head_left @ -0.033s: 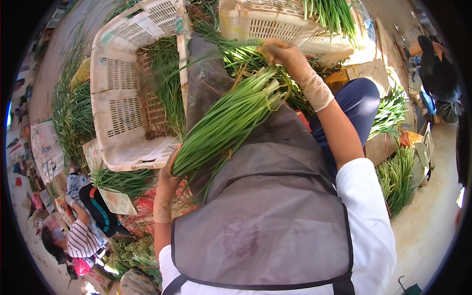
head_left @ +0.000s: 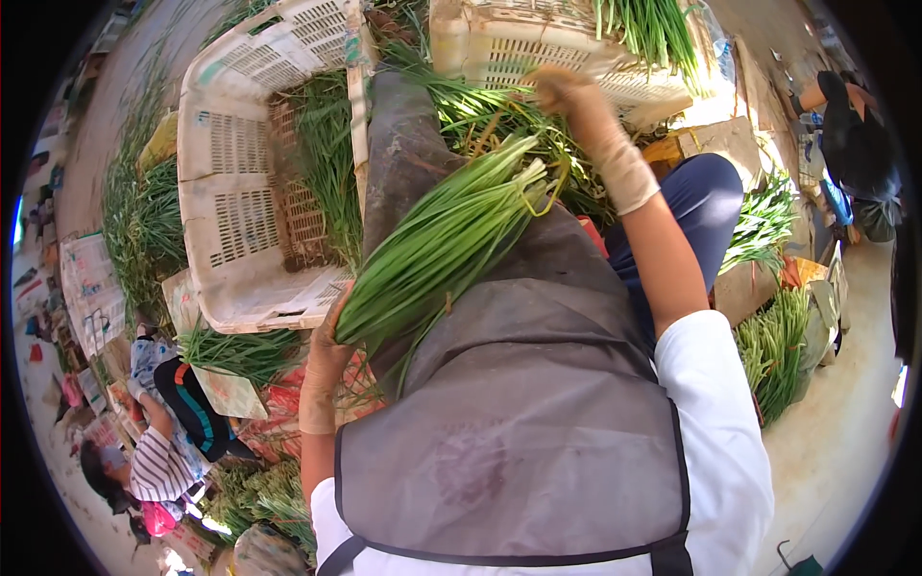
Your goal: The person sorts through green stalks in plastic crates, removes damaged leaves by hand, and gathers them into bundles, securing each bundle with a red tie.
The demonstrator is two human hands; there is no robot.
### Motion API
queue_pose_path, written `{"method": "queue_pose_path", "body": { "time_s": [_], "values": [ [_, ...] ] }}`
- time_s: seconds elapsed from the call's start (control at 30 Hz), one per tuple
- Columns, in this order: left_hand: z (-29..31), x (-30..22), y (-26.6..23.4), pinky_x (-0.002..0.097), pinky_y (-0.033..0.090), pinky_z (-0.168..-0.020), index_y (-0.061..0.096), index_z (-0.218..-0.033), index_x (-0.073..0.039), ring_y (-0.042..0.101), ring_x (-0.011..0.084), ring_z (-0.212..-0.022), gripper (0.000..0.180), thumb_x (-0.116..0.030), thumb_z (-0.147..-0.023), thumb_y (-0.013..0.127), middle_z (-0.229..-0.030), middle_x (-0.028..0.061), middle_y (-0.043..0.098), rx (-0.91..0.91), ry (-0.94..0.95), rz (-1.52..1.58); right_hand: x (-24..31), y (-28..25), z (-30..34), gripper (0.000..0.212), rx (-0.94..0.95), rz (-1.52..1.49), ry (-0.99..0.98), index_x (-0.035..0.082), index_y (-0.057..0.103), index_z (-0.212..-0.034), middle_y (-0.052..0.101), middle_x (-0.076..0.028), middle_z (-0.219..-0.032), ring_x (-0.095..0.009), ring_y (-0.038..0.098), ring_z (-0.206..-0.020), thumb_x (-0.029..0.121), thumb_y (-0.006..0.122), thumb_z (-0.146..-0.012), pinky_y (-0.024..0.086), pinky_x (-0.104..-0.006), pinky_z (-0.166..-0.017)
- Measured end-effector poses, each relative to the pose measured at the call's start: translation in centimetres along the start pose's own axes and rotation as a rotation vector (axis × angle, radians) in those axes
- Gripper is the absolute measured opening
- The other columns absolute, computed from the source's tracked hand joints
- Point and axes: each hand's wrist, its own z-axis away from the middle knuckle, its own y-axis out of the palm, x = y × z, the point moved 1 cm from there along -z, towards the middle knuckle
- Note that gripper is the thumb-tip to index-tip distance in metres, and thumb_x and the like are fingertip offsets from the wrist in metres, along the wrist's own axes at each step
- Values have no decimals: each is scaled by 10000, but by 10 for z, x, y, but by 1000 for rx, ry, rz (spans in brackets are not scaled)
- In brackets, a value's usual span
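Observation:
A bundle of green chives [head_left: 432, 235] lies slantwise over my apron-covered lap, its pale cut ends toward the upper right. My left hand [head_left: 329, 348], in a thin glove, is closed around the leafy lower end. By the pale ends a yellow band [head_left: 554, 197] loops out from the bundle. My gloved right hand [head_left: 571, 101] is above those ends, apart from the bundle, and motion smears its fingers. Under and beyond that hand are loose green and yellowish leaves [head_left: 490, 120].
A white slatted crate [head_left: 226, 182] on the left has greens inside. Another crate [head_left: 538, 48] stands ahead, with chives [head_left: 663, 43] at its upper right. More bundles [head_left: 778, 350] rest at the right. A person in a striped top [head_left: 163, 466] sits at the lower left.
My right hand has moved slightly right and is more blurred. The yellow band now shows as a loop near the pale ends. My left hand stays put.

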Motion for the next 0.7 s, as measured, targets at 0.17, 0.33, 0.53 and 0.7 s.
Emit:
{"method": "queue_pose_path", "body": {
  "time_s": [0.17, 0.33, 0.53, 0.7],
  "values": [
    [18, 20, -16, 212, 427, -560, 556, -1148, -43, 557, 98, -637, 463, 74, -704, 624, -837, 56, 634, 83, -556, 404, 3, -70, -12, 444, 358, 729, -88, 33, 485, -1211, 550, -128, -1014, -205, 534, -874, 362, 510, -914, 460, -303, -773],
    [28, 39, -7, 216, 356, -446, 579, -988, -38, 513, 110, -514, 301, 28, -699, 629, -679, 60, 599, 257, -733, 585, -7, 27, 28, 772, 663, 515, 140, 57, 160, -1447, 465, -209, -1313, -265, 535, -1122, 389, 530, -857, 409, -359, -973],
    [37, 25, -5, 227, 396, -448, 531, -1100, -48, 526, 123, -531, 401, 50, -717, 598, -726, 64, 590, 201, -761, 708, -7, 7, 5, 222, 52, 1186, -132, 188, 652, -1058, 650, -33, -686, -127, 549, -496, 221, 472, -932, 487, -273, -490],
    [42, 29, -3, 218, 327, -394, 510, -1136, -42, 472, 114, -479, 439, 83, -718, 563, -688, 50, 555, 140, -686, 710, -23, -42, -11, 284, 118, 1552, -21, 34, 639, -978, 659, -153, -804, -241, 643, -723, 265, 500, -892, 519, -375, -692]
  ]
}}
